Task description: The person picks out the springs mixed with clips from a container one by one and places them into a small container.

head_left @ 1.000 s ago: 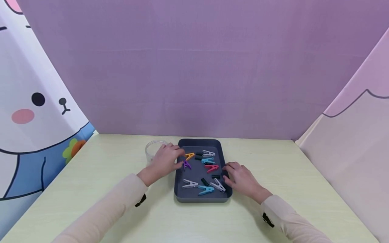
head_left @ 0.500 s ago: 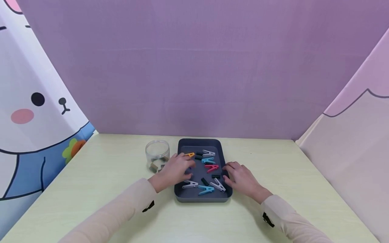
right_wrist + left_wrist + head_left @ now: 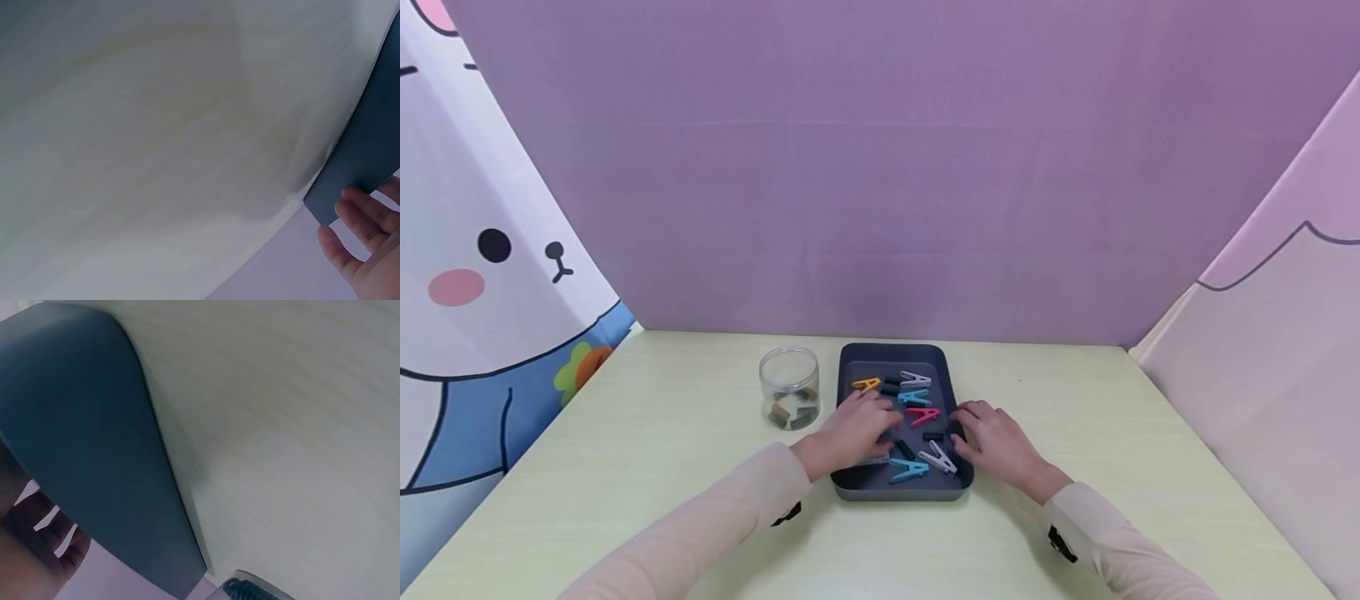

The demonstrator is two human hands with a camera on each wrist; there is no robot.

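Note:
My left hand point(image 3: 859, 429) hovers over the left half of a dark grey tray point(image 3: 895, 354), fingers loosely bent and nothing visible in them. It hides the purple clip and most of a grey one. My right hand point(image 3: 996, 437) rests its fingertips at the tray's right rim; in the right wrist view its fingers point(image 3: 359, 212) lie relaxed against the tray wall point(image 3: 369, 144). Inside the tray are a yellow clip point(image 3: 867, 383), a red clip point(image 3: 922, 415), blue clips point(image 3: 910, 470), grey-white clips point(image 3: 938, 458) and small black ribbed pieces point(image 3: 933, 437).
A clear round jar point(image 3: 789, 375) stands left of the tray, with several dark ribbed and tan pieces at its bottom. Both stand on a pale wooden table point(image 3: 662, 417). A purple cloth point(image 3: 880, 167) hangs behind the table, with printed cloth at both sides.
My left hand has moved right from beside the jar, over the tray's left rim and further into the tray, uncovering the jar. The right hand stays at the rim.

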